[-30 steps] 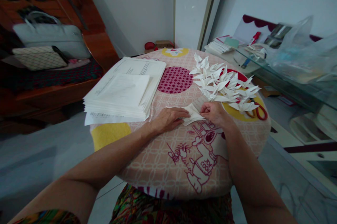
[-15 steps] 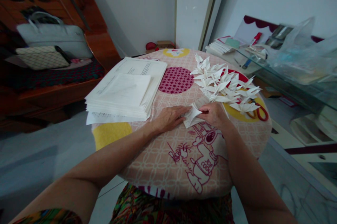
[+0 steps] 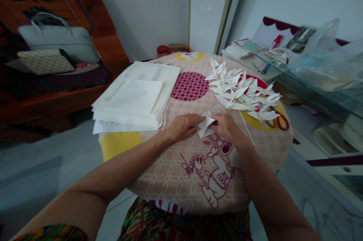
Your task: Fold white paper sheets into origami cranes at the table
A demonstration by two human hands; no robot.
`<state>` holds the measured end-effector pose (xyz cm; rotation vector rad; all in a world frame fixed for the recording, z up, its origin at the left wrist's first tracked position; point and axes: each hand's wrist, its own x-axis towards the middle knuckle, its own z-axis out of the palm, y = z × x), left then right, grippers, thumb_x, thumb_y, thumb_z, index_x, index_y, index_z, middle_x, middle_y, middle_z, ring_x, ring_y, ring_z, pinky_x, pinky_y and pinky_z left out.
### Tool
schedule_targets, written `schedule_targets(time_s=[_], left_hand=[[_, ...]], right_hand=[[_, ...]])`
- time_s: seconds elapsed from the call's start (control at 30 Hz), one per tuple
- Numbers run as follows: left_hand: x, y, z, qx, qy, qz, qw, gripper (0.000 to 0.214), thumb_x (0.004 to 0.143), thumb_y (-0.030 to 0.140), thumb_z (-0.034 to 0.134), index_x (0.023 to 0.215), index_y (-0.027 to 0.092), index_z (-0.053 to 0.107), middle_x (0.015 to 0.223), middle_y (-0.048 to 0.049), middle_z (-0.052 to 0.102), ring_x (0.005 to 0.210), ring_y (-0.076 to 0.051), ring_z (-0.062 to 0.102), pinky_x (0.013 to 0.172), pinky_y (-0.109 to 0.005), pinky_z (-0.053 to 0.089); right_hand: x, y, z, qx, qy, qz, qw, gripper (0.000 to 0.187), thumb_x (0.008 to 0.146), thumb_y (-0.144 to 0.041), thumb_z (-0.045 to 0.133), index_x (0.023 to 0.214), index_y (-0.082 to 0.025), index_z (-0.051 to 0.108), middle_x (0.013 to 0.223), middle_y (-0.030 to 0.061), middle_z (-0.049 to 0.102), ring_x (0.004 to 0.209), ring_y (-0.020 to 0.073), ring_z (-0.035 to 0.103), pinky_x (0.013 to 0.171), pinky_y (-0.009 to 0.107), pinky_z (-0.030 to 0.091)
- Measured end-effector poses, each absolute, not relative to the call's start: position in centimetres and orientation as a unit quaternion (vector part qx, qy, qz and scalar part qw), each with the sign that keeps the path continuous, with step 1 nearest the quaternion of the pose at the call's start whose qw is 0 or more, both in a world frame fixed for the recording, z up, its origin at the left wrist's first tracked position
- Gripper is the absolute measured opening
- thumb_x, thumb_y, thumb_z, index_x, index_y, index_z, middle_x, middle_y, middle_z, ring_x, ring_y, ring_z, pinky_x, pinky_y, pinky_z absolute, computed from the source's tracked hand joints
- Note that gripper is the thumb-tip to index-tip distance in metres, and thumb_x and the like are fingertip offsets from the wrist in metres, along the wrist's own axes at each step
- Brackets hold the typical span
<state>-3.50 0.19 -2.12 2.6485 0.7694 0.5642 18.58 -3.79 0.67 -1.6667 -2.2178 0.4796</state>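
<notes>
A small piece of folded white paper (image 3: 205, 129) lies on the cloth-covered table between my hands, with one flap lifted and curved. From the left, my left hand (image 3: 183, 125) grips its edge, fingers on top and thumb lower down. My right hand (image 3: 225, 125) pinches the raised flap on the right side; its fingertips are partly hidden. Just beyond my right hand is a cluster of folded white paper pieces with pointed tips (image 3: 234, 86). To the left stands a stack of printed paper sheets (image 3: 161, 99), with smaller square sheets (image 3: 136, 95) on top.
Red-handled scissors (image 3: 282, 122) lie at the table's right edge, partly under the folded pieces. A thin white strip (image 3: 247, 127) rests beside my right wrist. At right is a glass shelf (image 3: 312, 90) with plastic bags (image 3: 317, 59). A wooden bench (image 3: 104, 40) holds a grey bag (image 3: 59, 40).
My right hand has shifted slightly left, bringing the flap of the paper with it. The thin white strip by my right wrist now shows more. My left hand stays nearly still.
</notes>
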Motion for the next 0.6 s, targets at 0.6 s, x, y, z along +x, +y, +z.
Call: schedule_targets(time_s=[0.6], left_hand=[[-3.5,1.0,-2.3,0.881,0.286,0.272,0.26,0.029,0.091,0.02,0.053,0.114,0.018,0.071,0.119,-0.0087,0.071,0.109,-0.019,0.067,0.097,-0.036,0.054]], right_hand=[[18.6,-3.9,0.5,-0.466,-0.832,0.236,0.187,0.027,0.081,-0.005,0.058,0.085,-0.019,0.08,0.092,0.006,0.073,0.082,0.017,0.066,0.076,0.026,0.047]])
